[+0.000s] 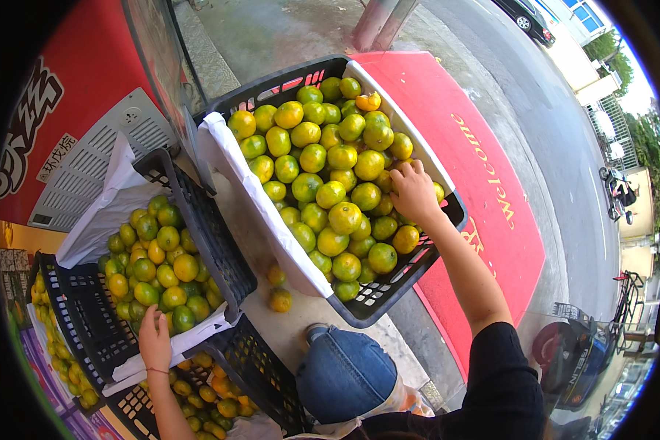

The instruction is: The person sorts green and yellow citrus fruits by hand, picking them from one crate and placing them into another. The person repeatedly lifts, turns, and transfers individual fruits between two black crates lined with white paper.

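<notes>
My right hand reaches into a large black plastic crate heaped with green-yellow mandarins. Its bent fingertips rest among the fruit near the crate's right side, and what lies under them is hidden. A white liner covers part of the crate's left wall. My left hand, a thin cord at the wrist, is at the near edge of a second pile of mandarins in a smaller black crate. Its fingers are apart and touch the fruit, with nothing visibly gripped. A peeled-open mandarin lies at the big crate's far corner.
Another black crate of mandarins stands below the left one, with more fruit at far left. Two loose mandarins lie on the ground by my denim-covered knee. A red mat, a parked scooter and a road are right.
</notes>
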A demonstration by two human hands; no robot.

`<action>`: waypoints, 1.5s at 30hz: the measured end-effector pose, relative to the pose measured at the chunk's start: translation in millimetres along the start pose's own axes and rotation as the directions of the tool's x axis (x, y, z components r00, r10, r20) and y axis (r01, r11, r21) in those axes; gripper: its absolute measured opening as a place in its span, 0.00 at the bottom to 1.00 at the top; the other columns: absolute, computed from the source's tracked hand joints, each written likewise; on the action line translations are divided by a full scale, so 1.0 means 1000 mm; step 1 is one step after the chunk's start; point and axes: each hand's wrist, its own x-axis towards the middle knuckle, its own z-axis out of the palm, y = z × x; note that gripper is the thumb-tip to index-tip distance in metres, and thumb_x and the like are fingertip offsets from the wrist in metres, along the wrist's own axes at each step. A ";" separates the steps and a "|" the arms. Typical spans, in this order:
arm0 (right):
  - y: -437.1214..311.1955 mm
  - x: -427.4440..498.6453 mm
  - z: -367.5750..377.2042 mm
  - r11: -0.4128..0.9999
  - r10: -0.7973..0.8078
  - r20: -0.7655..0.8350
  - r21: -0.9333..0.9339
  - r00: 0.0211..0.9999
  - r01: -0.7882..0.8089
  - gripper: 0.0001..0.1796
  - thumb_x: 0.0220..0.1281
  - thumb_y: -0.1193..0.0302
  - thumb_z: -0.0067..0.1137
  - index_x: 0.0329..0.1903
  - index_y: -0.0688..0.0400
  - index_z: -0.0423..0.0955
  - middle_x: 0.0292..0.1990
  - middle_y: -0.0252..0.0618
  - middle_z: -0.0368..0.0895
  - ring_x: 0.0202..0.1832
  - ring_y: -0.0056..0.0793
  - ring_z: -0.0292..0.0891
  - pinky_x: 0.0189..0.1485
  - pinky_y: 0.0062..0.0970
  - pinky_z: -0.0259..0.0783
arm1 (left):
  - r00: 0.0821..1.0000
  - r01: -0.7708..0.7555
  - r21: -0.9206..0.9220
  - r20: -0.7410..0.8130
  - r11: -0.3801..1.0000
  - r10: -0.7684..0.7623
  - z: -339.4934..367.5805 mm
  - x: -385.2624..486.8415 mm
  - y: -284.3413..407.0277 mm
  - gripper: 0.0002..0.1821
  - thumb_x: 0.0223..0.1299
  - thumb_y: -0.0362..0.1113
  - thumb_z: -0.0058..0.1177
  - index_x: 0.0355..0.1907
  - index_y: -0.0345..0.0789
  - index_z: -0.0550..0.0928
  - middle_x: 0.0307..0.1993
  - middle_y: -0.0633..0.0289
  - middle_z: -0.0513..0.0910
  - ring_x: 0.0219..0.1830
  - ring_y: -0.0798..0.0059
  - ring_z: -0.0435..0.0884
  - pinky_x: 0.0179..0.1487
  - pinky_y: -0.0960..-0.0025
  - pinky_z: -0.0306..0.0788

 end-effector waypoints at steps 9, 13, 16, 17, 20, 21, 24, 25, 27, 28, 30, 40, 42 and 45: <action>-0.013 -0.012 -0.009 0.959 0.167 0.352 -0.274 0.921 -0.069 0.11 0.47 0.64 0.57 0.31 0.58 0.78 0.32 0.44 0.80 0.32 0.41 0.80 0.29 0.37 0.77 | 1.000 0.015 -0.031 -0.015 0.999 -0.015 0.000 0.001 0.001 0.14 0.65 0.35 0.48 0.49 0.31 0.77 0.39 0.55 0.82 0.38 0.66 0.81 0.42 0.67 0.74; -0.034 -0.007 0.007 0.869 0.352 0.465 -0.485 0.813 -0.099 0.20 0.46 0.63 0.63 0.42 0.60 0.78 0.45 0.45 0.77 0.36 0.37 0.81 0.24 0.36 0.79 | 0.999 0.010 -0.054 -0.043 0.999 -0.013 0.001 0.001 0.003 0.12 0.64 0.33 0.49 0.48 0.30 0.78 0.37 0.55 0.82 0.36 0.68 0.81 0.41 0.68 0.75; -0.032 0.010 0.015 0.851 0.436 0.581 -0.515 0.688 -0.105 0.23 0.44 0.60 0.68 0.43 0.60 0.80 0.42 0.40 0.82 0.37 0.33 0.83 0.24 0.39 0.80 | 0.996 -0.003 -0.063 -0.093 0.998 -0.003 0.001 0.000 0.003 0.11 0.63 0.31 0.50 0.45 0.30 0.79 0.36 0.55 0.83 0.35 0.68 0.81 0.40 0.68 0.75; -0.032 0.017 0.018 0.856 0.447 0.653 -0.510 0.611 -0.082 0.23 0.44 0.59 0.69 0.42 0.60 0.81 0.40 0.39 0.83 0.36 0.32 0.83 0.25 0.39 0.80 | 0.995 -0.007 -0.059 -0.099 0.998 0.001 0.001 0.000 0.003 0.11 0.63 0.31 0.50 0.45 0.30 0.79 0.36 0.55 0.83 0.35 0.68 0.81 0.40 0.68 0.75; -0.029 0.018 0.014 0.867 0.415 0.664 -0.496 0.623 -0.050 0.23 0.41 0.56 0.70 0.38 0.59 0.82 0.37 0.35 0.86 0.35 0.31 0.84 0.28 0.40 0.81 | 0.989 -0.022 -0.070 -0.145 0.997 0.012 0.001 -0.001 0.002 0.10 0.61 0.31 0.51 0.43 0.31 0.80 0.35 0.55 0.83 0.34 0.67 0.82 0.40 0.68 0.75; -0.026 0.014 0.008 0.891 0.363 0.633 -0.451 0.684 -0.056 0.24 0.40 0.56 0.69 0.39 0.59 0.81 0.38 0.36 0.86 0.36 0.32 0.84 0.30 0.39 0.81 | 0.987 -0.027 -0.064 -0.157 0.998 0.017 0.001 -0.001 0.003 0.09 0.61 0.32 0.51 0.42 0.31 0.80 0.34 0.56 0.83 0.33 0.67 0.82 0.39 0.68 0.75; -0.025 0.000 -0.023 0.929 0.322 0.547 -0.338 0.773 -0.148 0.30 0.38 0.61 0.68 0.48 0.60 0.72 0.40 0.43 0.83 0.44 0.39 0.81 0.45 0.34 0.76 | 0.978 -0.049 -0.045 -0.207 0.998 0.039 0.001 -0.003 0.005 0.08 0.59 0.32 0.52 0.38 0.32 0.81 0.31 0.57 0.83 0.31 0.66 0.81 0.38 0.67 0.75; -0.026 -0.003 -0.037 0.967 0.249 0.585 -0.199 0.772 -0.161 0.32 0.38 0.60 0.68 0.48 0.60 0.72 0.41 0.45 0.82 0.45 0.41 0.80 0.47 0.35 0.75 | 0.978 -0.054 -0.043 -0.205 0.998 0.044 0.001 -0.003 0.007 0.08 0.58 0.33 0.52 0.38 0.33 0.80 0.31 0.57 0.82 0.31 0.66 0.81 0.37 0.67 0.74; -0.033 -0.004 -0.069 0.960 0.031 0.622 0.200 0.782 -0.197 0.34 0.39 0.57 0.70 0.49 0.60 0.70 0.43 0.48 0.80 0.48 0.41 0.77 0.51 0.36 0.72 | 0.976 -0.087 -0.054 -0.203 0.995 0.074 0.002 -0.004 0.009 0.07 0.58 0.33 0.52 0.36 0.32 0.80 0.30 0.55 0.82 0.31 0.65 0.81 0.36 0.66 0.74; -0.046 -0.004 -0.079 0.865 -0.120 0.579 0.459 0.806 -0.201 0.35 0.40 0.56 0.70 0.50 0.60 0.69 0.45 0.49 0.79 0.49 0.40 0.75 0.52 0.36 0.70 | 0.984 -0.060 -0.020 -0.172 0.998 0.056 0.002 -0.004 0.010 0.07 0.58 0.33 0.52 0.36 0.32 0.80 0.30 0.55 0.82 0.31 0.64 0.81 0.37 0.65 0.74; -0.100 0.003 -0.085 0.558 -0.354 0.478 0.798 0.804 -0.229 0.34 0.44 0.57 0.70 0.54 0.56 0.69 0.50 0.43 0.74 0.50 0.33 0.72 0.51 0.32 0.68 | 0.985 -0.084 -0.023 -0.156 0.996 0.079 0.003 -0.001 0.009 0.08 0.58 0.34 0.52 0.36 0.32 0.80 0.30 0.55 0.82 0.31 0.62 0.81 0.38 0.64 0.74; -0.283 -0.008 -0.060 0.316 -0.343 -0.076 0.929 0.936 0.191 0.17 0.53 0.66 0.60 0.43 0.62 0.75 0.40 0.52 0.76 0.44 0.43 0.76 0.48 0.36 0.72 | 0.997 0.027 -0.047 -0.077 0.999 -0.030 0.007 0.011 -0.012 0.17 0.61 0.35 0.49 0.51 0.31 0.78 0.36 0.51 0.83 0.38 0.56 0.81 0.43 0.60 0.74; -0.218 -0.024 -0.056 0.352 -0.229 -0.136 0.912 0.964 0.212 0.11 0.54 0.70 0.60 0.38 0.62 0.77 0.37 0.44 0.77 0.39 0.35 0.77 0.42 0.30 0.74 | 0.996 0.039 0.037 -0.087 0.999 -0.036 0.008 0.008 -0.008 0.18 0.61 0.36 0.49 0.52 0.30 0.77 0.36 0.50 0.83 0.39 0.55 0.81 0.44 0.59 0.74; -0.118 -0.047 -0.043 0.778 0.043 0.027 0.627 0.999 -0.051 0.11 0.50 0.69 0.61 0.36 0.62 0.76 0.31 0.46 0.79 0.36 0.39 0.78 0.40 0.32 0.74 | 0.997 0.070 0.071 -0.045 0.995 -0.067 0.005 0.004 0.003 0.17 0.61 0.36 0.49 0.50 0.31 0.79 0.36 0.50 0.83 0.38 0.54 0.81 0.44 0.59 0.74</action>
